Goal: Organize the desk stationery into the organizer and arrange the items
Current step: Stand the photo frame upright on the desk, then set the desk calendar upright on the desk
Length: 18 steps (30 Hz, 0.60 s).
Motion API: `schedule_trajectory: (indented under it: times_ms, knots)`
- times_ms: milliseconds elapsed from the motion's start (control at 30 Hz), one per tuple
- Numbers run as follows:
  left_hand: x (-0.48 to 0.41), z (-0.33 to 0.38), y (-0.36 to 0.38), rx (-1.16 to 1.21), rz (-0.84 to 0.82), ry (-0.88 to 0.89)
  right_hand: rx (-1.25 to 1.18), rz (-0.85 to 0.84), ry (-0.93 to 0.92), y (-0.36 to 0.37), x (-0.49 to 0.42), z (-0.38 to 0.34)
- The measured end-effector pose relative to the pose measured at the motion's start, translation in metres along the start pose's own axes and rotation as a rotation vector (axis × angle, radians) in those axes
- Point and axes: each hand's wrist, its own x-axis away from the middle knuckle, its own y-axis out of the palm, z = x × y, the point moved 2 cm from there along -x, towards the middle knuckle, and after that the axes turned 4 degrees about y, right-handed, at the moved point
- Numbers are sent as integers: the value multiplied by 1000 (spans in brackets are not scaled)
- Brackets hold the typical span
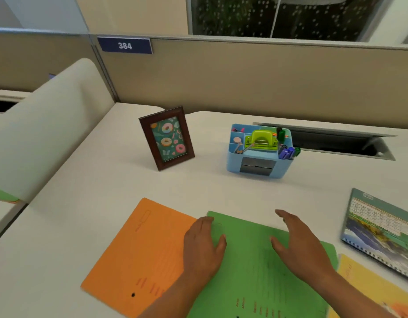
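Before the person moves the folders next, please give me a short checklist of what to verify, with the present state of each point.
1. Left hand resting on the green folder at its left edge: ok.
2. Right hand touching the green folder: cannot tell; it is open above it.
3. Green folder lying over the orange folder: ok, it overlaps the right edge.
4. Folders squared into one stack: not ok; orange, green and yellow folder are fanned out.
5. Blue organizer upright, with hole punch and markers inside: ok.
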Motion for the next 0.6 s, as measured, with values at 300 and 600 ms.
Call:
schedule_trajectory:
  times_ms: [300, 600]
  knots:
    - [20, 32, 53, -237, -90, 84, 138, 79, 192, -40, 69, 118]
    - [24, 31, 57, -357, -100, 112, 188, -3, 196, -37, 106, 174]
